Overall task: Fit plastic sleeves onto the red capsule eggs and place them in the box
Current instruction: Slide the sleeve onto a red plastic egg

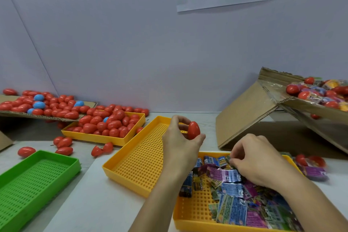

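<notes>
My left hand (178, 138) holds one red capsule egg (194, 130) upright between thumb and fingers, above the empty yellow tray (131, 158). My right hand (258, 160) reaches into the yellow tray of printed plastic sleeves (231, 199) and pinches a greenish sleeve (230, 161) at its top edge. A tilted cardboard box (250, 113) at the right holds sleeved eggs (320, 92). More bare red eggs fill another yellow tray (105, 137) at the left.
A green perforated tray (28, 184) lies at the front left. Loose red eggs (64, 143) lie scattered on the table, and a cardboard sheet (47, 117) carries red and blue eggs at the far left. Two sleeved eggs (312, 165) lie right of the sleeve tray.
</notes>
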A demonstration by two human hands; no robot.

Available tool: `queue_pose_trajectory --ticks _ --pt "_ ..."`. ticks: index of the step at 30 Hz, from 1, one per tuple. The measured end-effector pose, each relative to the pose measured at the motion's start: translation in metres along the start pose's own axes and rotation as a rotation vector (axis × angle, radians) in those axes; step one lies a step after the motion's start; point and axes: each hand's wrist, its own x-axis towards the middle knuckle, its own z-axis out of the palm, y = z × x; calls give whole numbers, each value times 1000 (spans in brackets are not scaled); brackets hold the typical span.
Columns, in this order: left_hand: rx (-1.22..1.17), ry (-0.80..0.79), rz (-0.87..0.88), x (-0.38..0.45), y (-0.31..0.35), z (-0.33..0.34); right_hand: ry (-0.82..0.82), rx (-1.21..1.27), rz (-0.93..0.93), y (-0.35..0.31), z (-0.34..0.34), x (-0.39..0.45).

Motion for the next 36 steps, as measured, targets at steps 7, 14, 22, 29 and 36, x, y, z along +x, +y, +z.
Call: queue_pose_trajectory --ticks 7,14,22,29,36 --pt "-55 -52 -43 -2 3 -1 105 122 -5 2 -5 3" --pt "-183 -121 -113 -4 5 -4 137 338 -47 2 -5 3" --pt "-806 -360 -319 -1 16 -4 145 589 -17 3 -3 5" --pt "-805 -342 -412 0 18 -6 137 798 2 2 -4 4" --pt "-165 -322 -165 -6 3 -3 96 966 32 -2 -4 4"
